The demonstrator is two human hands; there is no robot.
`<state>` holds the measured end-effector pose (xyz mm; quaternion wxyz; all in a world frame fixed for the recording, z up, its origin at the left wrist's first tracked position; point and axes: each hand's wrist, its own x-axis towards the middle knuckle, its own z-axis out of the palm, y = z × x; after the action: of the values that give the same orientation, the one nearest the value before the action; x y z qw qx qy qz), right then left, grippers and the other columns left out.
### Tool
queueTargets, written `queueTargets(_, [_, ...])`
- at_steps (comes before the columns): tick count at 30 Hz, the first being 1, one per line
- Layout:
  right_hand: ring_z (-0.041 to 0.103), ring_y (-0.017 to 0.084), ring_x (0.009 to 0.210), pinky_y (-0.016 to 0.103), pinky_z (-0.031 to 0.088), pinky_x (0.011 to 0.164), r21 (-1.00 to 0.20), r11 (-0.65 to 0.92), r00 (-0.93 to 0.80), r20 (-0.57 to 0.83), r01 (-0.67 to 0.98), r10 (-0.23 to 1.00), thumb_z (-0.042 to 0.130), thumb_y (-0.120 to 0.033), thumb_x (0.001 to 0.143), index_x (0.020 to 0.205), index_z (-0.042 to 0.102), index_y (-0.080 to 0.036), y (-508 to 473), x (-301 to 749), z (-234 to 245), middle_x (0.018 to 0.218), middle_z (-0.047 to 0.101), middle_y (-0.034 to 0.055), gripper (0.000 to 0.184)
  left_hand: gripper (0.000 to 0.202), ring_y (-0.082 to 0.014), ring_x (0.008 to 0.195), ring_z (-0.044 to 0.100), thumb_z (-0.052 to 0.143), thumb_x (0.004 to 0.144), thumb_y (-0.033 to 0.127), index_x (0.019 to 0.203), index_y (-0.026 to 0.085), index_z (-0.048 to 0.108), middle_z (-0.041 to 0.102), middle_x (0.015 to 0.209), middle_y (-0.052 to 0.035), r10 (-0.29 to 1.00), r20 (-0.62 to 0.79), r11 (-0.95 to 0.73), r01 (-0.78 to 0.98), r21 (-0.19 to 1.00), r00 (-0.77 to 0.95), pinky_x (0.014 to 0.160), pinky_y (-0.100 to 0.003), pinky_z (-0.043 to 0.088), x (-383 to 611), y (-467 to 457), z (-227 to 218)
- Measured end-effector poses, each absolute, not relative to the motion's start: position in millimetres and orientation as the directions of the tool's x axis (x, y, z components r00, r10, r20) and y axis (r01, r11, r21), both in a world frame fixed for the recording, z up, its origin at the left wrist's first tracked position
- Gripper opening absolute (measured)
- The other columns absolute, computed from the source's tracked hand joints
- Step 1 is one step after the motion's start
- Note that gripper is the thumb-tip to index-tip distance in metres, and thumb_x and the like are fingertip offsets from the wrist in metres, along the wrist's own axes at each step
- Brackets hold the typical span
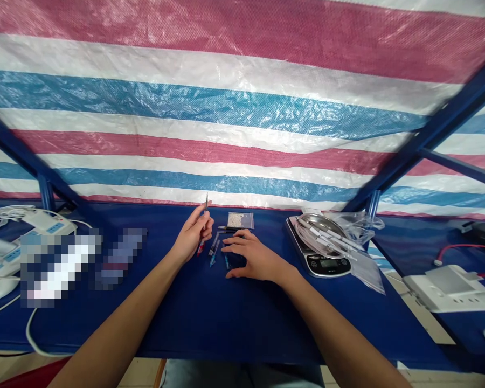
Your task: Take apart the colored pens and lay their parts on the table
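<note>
A thin pen-like stick (206,202) with a red lower end stands nearly upright, well to the left of the digital scale (327,262), pinched in the left hand (192,234), whose fingers are closed about its middle. Between that hand and the scale, the right hand (254,258) lies palm down on the blue tabletop (210,315), its fingers loosely spread and gripping nothing. Its fingertips reach a few loose thin sticks with blue ends (215,250); whether they touch them cannot be told. A small clear bag of white bits (240,220) lies left of the scale, just behind the right hand. On the scale sits a metal bowl (321,223) with white rods across it, and clear plastic bags (366,265) lie against the scale's right side. Far left of the scale are white devices with cables (44,221). Right of it is a white box (448,288). A striped tarp (242,108) hangs behind.
</note>
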<state>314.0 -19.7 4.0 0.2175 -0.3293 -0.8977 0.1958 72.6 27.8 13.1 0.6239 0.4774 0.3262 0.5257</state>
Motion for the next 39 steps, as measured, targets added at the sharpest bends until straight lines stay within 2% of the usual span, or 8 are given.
queueTargets(6, [0.058,0.033,0.128,0.05,0.049,0.114,-0.541,0.707,-0.679,0.302,0.455,0.669,0.094,-0.054,0.081,0.126,0.078,-0.027,-21.1,306.4,7.2,0.132,0.075,0.0088,0.055,0.049,-0.0064,0.049,0.025,0.064,0.103,0.059,0.137,0.024,0.069,0.041,0.073,0.0059,0.962,0.099,-0.059,-0.163,0.985,0.254,0.044,-0.02,0.02,68.3,28.3,10.2])
queueTargets(10, [0.064,0.031,0.123,0.05,0.05,0.112,-0.756,0.534,-0.481,0.332,0.378,0.811,0.096,-0.053,0.077,0.126,0.076,-0.029,-17.7,310.8,10.4,0.127,0.075,0.008,0.058,0.044,-0.0115,0.056,0.046,0.059,0.105,0.059,0.122,0.022,0.075,0.053,0.071,0.0023,0.937,0.166,-0.208,0.107,0.972,0.307,0.05,-0.022,0.034,64.6,23.5,12.6])
queueTargets(13, [0.069,0.029,0.118,0.046,0.053,0.106,-0.949,0.29,-0.206,0.261,0.125,0.943,0.089,-0.056,0.084,0.124,0.076,-0.028,-12.8,318.1,12.7,0.126,0.076,0.0073,0.051,0.041,-0.0183,0.083,0.066,0.051,0.11,0.054,0.114,0.022,0.076,0.073,0.093,-0.0043,0.888,0.25,-0.369,0.274,0.888,0.385,0.071,-0.026,0.05,64.6,18.8,19.3])
queueTargets(19, [0.068,0.029,0.125,0.042,0.051,0.109,-0.977,0.078,-0.22,0.122,-0.198,0.968,0.084,-0.057,0.089,0.124,0.077,-0.024,-12.4,320.1,18.3,0.133,0.075,0.0109,0.049,0.041,-0.0227,0.102,0.071,0.045,0.113,0.049,0.115,0.023,0.076,0.079,0.112,-0.0055,0.81,0.304,-0.51,0.345,0.788,0.503,0.096,-0.033,0.051,69.4,18.4,18.8])
queueTargets(24, [0.07,0.03,0.121,0.045,0.054,0.106,-0.989,0.08,-0.267,0.112,-0.128,0.957,0.083,-0.063,0.087,0.127,0.075,-0.022,-14.2,317.6,17.5,0.13,0.075,0.0135,0.058,0.04,-0.0234,0.1,0.073,0.045,0.112,0.048,0.112,0.024,0.077,0.08,0.108,-0.0054,0.808,0.316,-0.518,0.345,0.783,0.496,0.093,-0.033,0.052,67.2,19.8,18.8])
queueTargets(27, [0.069,0.03,0.119,0.047,0.055,0.106,-0.967,0.219,-0.283,0.176,0.127,0.943,0.086,-0.063,0.084,0.129,0.072,-0.024,-14.2,318.4,13.4,0.13,0.074,0.0116,0.06,0.041,-0.0231,0.094,0.072,0.045,0.112,0.049,0.109,0.023,0.077,0.079,0.101,-0.0052,0.856,0.321,-0.483,0.41,0.774,0.405,0.084,-0.031,0.052,62.0,21.4,21.3])
queueTargets(32, [0.057,0.035,0.132,0.054,0.047,0.119,-0.609,0.613,-0.56,0.31,0.504,0.769,0.097,-0.058,0.075,0.131,0.074,-0.026,-19.7,312.1,7.8,0.13,0.073,0.0107,0.069,0.041,-0.0185,0.069,0.063,0.047,0.111,0.05,0.109,0.022,0.077,0.07,0.077,-0.0008,0.923,0.313,-0.383,0.451,0.806,0.224,0.066,-0.028,0.045,56.8,25.1,18.5])
queueTargets(39, [0.049,0.039,0.141,0.058,0.042,0.122,-0.474,0.653,-0.629,0.238,0.59,0.74,0.097,-0.064,0.071,0.142,0.072,-0.029,-16.0,329.7,15.7,0.144,0.067,0.0109,0.082,0.039,-0.0183,0.075,0.065,0.048,0.111,0.047,0.111,0.022,0.077,0.075,0.088,-0.0019,0.915,0.331,-0.402,0.446,0.8,0.23,0.071,-0.028,0.046,59.6,24.0,18.0])
